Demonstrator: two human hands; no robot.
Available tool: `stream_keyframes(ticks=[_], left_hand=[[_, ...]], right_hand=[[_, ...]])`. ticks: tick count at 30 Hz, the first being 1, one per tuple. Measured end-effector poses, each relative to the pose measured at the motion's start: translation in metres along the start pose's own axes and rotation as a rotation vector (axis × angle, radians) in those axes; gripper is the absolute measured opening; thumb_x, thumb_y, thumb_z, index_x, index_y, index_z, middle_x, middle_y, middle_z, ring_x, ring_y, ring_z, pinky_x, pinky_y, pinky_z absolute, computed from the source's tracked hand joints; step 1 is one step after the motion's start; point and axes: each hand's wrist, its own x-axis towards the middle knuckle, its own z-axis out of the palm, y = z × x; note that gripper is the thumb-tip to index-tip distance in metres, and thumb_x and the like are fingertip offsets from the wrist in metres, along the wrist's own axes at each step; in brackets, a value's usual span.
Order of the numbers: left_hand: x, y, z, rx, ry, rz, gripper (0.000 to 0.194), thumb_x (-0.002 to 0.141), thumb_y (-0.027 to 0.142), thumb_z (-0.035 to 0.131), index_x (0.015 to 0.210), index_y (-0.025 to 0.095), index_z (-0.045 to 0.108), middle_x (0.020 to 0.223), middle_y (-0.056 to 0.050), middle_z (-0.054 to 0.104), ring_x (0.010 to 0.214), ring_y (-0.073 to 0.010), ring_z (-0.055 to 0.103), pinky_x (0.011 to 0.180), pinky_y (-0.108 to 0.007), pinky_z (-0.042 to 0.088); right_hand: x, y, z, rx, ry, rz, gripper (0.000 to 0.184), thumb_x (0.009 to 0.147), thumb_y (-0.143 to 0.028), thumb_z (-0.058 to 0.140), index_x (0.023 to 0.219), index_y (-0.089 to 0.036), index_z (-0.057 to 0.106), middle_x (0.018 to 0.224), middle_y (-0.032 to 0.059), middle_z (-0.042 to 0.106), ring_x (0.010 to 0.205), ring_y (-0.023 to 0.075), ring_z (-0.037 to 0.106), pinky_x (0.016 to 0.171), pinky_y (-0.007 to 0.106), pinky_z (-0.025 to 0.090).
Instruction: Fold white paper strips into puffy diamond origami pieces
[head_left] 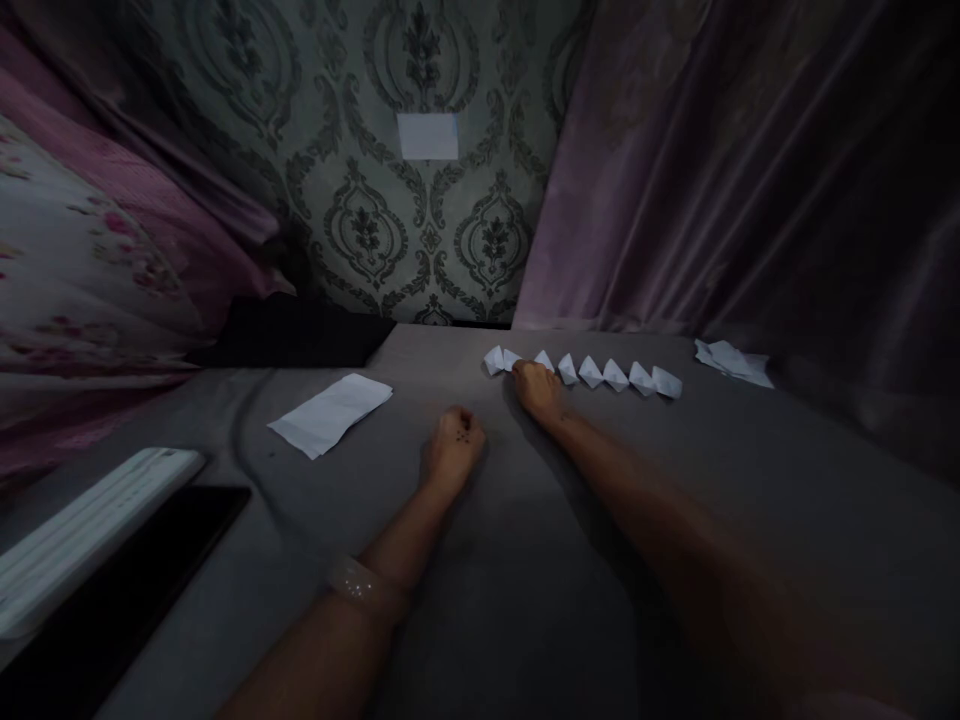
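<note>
A row of small white folded paper pieces runs across the far part of the grey cloth surface. My right hand reaches into the row near its left end. Its fingers are closed at a folded paper piece, and the hand hides part of the row. Closer to me, my left hand rests on the cloth with its fingers curled in. No object shows in it, and its fingertips are partly hidden. A clear band with sparkles circles my left wrist.
White paper sheets lie to the left, and more loose paper at the far right. A white power strip-like bar and a dark flat panel lie at the near left. Behind are a black cloth and purple curtains.
</note>
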Motion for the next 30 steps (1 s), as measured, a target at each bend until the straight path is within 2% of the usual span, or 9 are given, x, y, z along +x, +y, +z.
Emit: stream_keyframes(ticks=[4,10,23,27,30], left_hand=[[0.000,0.000,0.001,0.018,0.000,-0.026,0.020,0.086,0.027,0.049,0.092,0.019,0.065,0.095,-0.010,0.072,0.092,-0.0245,0.066,0.073,-0.030,0.046],[0.001,-0.002,0.002,0.033,0.005,-0.013,0.018,0.086,0.030,0.051,0.092,0.021,0.066,0.095,-0.008,0.072,0.090,-0.0211,0.066,0.072,-0.027,0.046],[0.000,0.002,0.000,0.036,-0.002,-0.018,0.020,0.086,0.029,0.048,0.091,0.020,0.066,0.096,-0.010,0.072,0.094,-0.0237,0.066,0.076,-0.030,0.047],[0.002,-0.001,0.000,0.037,0.003,0.000,0.018,0.085,0.028,0.050,0.089,0.019,0.066,0.093,-0.010,0.072,0.091,-0.0236,0.067,0.075,-0.030,0.047],[0.004,-0.004,0.002,0.044,0.019,0.031,0.019,0.084,0.028,0.050,0.089,0.019,0.066,0.092,-0.010,0.072,0.093,-0.0228,0.066,0.074,-0.028,0.047]], right_hand=[[0.002,-0.002,0.004,-0.036,-0.005,0.041,0.036,0.098,-0.017,0.030,0.115,-0.016,0.061,0.114,0.0151,0.066,0.105,0.0249,0.064,0.084,0.031,0.045],[-0.004,-0.006,-0.001,-0.062,0.007,0.043,0.035,0.094,-0.010,0.032,0.114,-0.016,0.061,0.112,0.0140,0.066,0.106,0.0241,0.063,0.085,0.030,0.045],[-0.011,-0.013,-0.010,-0.056,-0.004,0.028,0.035,0.094,-0.010,0.031,0.119,-0.013,0.055,0.112,0.0172,0.067,0.105,0.0245,0.064,0.085,0.030,0.046],[-0.028,-0.015,-0.016,-0.039,-0.019,0.014,0.035,0.095,-0.011,0.030,0.123,-0.011,0.050,0.112,0.0177,0.067,0.104,0.0256,0.065,0.085,0.033,0.046],[-0.056,-0.013,-0.023,-0.021,-0.043,-0.021,0.032,0.098,-0.020,0.033,0.124,-0.012,0.049,0.116,0.0181,0.065,0.106,0.0265,0.063,0.084,0.033,0.046]])
